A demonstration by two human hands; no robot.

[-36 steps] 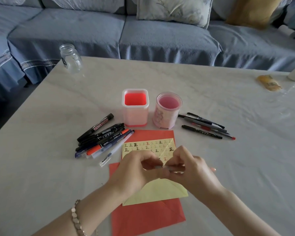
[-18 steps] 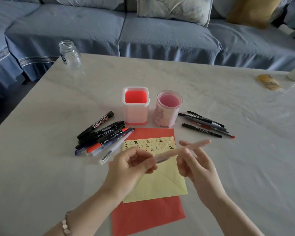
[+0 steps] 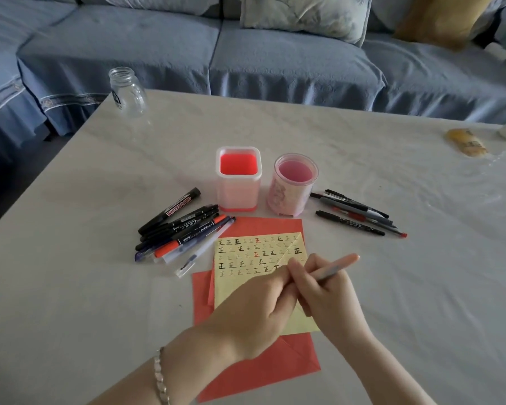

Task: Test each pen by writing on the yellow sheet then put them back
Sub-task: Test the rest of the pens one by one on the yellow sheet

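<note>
Two hands meet over the pale yellow paper sheet (image 3: 237, 290), which lies on a red paper sheet (image 3: 275, 372) on the pale marbled desk (image 3: 70, 287). The right hand (image 3: 329, 301) pinches a slim grey pen with a salmon-pink end (image 3: 338, 266) in a writing grip. Thumb and fingers curl round the lower barrel, and the pink end slants up and to the right. The tip is hidden behind the fingers, so I cannot tell whether it touches the paper. The left hand (image 3: 254, 312) sits just beside it, fingers curled and touching the right hand's fingers. Whether it holds anything (a cap, perhaps) I cannot tell.

Rows of small test marks in black, grey and red fill the sheet's upper part; the lower part is bare or covered by the hands.

A heap of black, blue and orange markers (image 3: 181, 229) lies left of the sheet. A smaller row of dark pens (image 3: 360, 214) lies to the right, beside the round pink holder (image 3: 294, 188). The square white holder with a red inside (image 3: 238, 185) stands next to it, and no pens stand in either.

The pen looks light, stiff and smooth, so a low pinch near the tip should suit writing, and a mid-barrel hold should suit dropping it into a holder. The sheet is thin and creased and will likely slide on the red paper unless the free hand presses it flat.
</note>
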